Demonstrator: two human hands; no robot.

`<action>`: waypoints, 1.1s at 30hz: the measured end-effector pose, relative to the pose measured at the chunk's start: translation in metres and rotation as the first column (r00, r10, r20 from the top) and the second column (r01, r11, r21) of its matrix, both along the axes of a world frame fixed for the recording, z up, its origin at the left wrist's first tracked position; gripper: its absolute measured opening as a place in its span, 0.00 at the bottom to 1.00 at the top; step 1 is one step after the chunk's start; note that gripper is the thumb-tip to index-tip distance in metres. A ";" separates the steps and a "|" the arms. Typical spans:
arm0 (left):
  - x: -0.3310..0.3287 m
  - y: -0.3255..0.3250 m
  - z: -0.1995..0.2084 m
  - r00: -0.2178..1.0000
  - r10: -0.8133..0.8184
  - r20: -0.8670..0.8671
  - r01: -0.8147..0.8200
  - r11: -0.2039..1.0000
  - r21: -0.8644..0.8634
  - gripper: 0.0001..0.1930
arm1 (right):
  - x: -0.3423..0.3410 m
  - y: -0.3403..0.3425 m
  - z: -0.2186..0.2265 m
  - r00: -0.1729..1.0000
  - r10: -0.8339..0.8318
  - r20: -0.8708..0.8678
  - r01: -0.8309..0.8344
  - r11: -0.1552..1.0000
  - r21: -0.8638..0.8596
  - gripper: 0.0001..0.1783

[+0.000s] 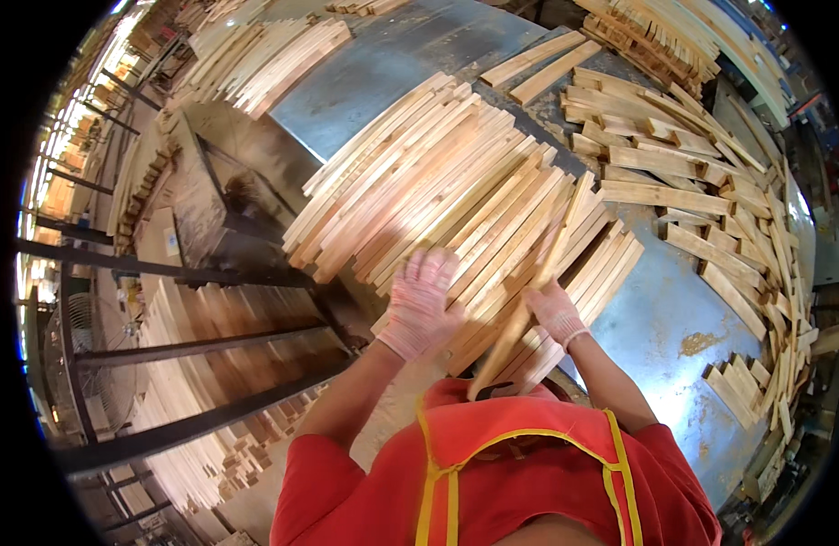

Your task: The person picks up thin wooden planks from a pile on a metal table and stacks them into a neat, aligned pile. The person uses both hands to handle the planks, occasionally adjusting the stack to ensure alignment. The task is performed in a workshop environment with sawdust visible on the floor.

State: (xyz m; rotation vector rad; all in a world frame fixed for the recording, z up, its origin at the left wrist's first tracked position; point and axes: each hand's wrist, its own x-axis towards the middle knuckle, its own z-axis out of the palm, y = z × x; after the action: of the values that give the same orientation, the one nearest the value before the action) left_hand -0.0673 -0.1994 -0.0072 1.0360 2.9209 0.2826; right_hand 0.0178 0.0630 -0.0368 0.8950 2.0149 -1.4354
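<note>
Head view: the left hand (421,305), in a pale glove, lies at the centre of the frame on the near ends of a broad row of wooden slats (428,173); its fingers are extended and close together. The right hand (554,311), likewise gloved, is just right of centre, closed around a single wooden slat (504,353). That slat is tilted across the row's right part, its lower end near the wearer's red apron (528,423) with yellow trim.

The row lies side by side on a metal-topped counter (638,332). A jumbled heap of short wood pieces (656,162) occupies the right of the frame; two loose boards (554,73) lie at upper centre. A further batch of slats (292,65) is at upper left. At lower left, stacked timber (223,323) shows behind dark rails (205,423).
</note>
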 end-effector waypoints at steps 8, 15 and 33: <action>-0.060 0.019 -0.009 0.821 0.199 0.534 -0.104 0.973 -0.204 0.45 | -0.026 -0.052 -0.019 0.987 -0.155 -0.052 0.152 0.987 -0.046 0.26; -0.111 -0.007 0.013 0.862 0.227 0.453 -0.121 0.960 -0.250 0.51 | -0.080 -0.080 0.022 0.972 -0.174 -0.159 0.163 0.983 -0.082 0.23; -0.110 0.015 0.053 0.991 0.137 0.013 -0.113 0.867 -0.486 0.46 | 0.085 0.067 -0.045 0.784 -0.238 -0.573 0.406 0.895 0.183 0.51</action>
State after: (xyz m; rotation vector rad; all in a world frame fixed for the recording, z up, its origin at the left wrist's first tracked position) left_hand -0.1778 -0.1840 0.0459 0.7475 2.7869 -0.4053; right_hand 0.1033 0.1303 -0.0820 1.1020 2.6562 -1.7506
